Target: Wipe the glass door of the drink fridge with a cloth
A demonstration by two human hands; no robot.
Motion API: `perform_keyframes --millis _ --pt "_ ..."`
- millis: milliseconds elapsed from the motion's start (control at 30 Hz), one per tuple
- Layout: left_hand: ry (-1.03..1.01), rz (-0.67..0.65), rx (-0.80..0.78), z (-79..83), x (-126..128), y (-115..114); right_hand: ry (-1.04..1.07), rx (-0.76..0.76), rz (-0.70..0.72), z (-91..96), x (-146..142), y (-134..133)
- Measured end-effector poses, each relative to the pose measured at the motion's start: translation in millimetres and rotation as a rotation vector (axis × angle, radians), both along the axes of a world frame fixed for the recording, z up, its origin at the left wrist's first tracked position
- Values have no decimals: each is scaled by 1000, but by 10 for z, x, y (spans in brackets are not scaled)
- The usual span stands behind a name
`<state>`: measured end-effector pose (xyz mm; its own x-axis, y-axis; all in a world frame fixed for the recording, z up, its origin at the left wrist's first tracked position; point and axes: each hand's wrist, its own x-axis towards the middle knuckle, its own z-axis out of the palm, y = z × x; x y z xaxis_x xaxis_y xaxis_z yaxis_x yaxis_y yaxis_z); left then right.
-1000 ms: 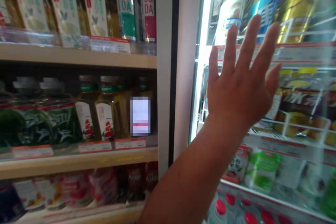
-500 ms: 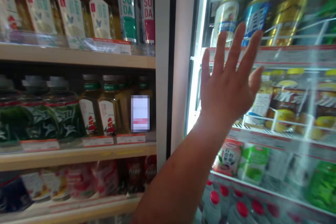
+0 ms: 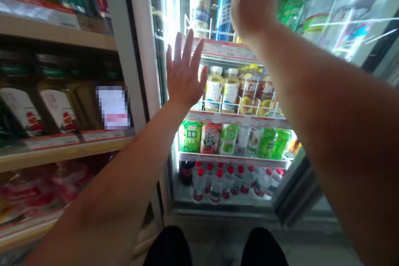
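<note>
My left hand [image 3: 185,72] is raised with spread fingers and nothing in it, in front of the lit drinks fridge near its left frame. Behind it, partly covered, are the middle shelf's white-capped bottles [image 3: 214,89]. My right hand [image 3: 255,0] reaches to the top shelf, blurred and cut off at the picture's upper edge. Its fingers are mostly hidden, so I cannot see whether it holds anything. Just left of it stand a blue can [image 3: 223,16] and a white can [image 3: 199,6]. Green bottles [image 3: 293,4] lie behind and to its right.
Lower in the fridge are a row of green and red drink cartons [image 3: 210,138] and several red-capped clear bottles [image 3: 217,185]. A dark frame edge [image 3: 296,191] bounds the fridge at right. Wooden shelves [image 3: 56,149] with bottles and a pixelated white patch [image 3: 112,107] are at left.
My right arm has come into view, its hand up at the top shelf. The view has shifted right and down, showing more of the fridge and my knees. My left hand stays spread.
</note>
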<state>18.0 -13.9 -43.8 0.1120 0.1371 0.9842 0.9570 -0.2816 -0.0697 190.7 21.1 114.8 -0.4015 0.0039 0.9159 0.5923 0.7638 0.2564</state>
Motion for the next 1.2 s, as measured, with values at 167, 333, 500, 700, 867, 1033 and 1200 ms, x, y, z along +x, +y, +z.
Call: perform_keyframes --millis 167,333,500,700,867,1033,1200 --pt "-82 69 -200 -491 13 -169 -183 30 -34 -1141 102 -79" --pt "-43 260 -374 -761 -77 -203 -454 -27 55 -1784 711 131" --pt "-29 292 -334 -761 -138 -106 -69 -3 -55 -1337 1475 498" --pt "-49 254 -310 -789 -178 -58 191 23 -143 -1909 1758 511" --pt "-39 267 -319 -797 -184 -59 -28 41 -149 -1989 1888 448" --pt "-53 243 -329 -791 -150 -93 340 111 -162 -1579 2257 716" --pt "-71 187 -319 -790 -140 -110 419 104 -203 -2691 2259 568"
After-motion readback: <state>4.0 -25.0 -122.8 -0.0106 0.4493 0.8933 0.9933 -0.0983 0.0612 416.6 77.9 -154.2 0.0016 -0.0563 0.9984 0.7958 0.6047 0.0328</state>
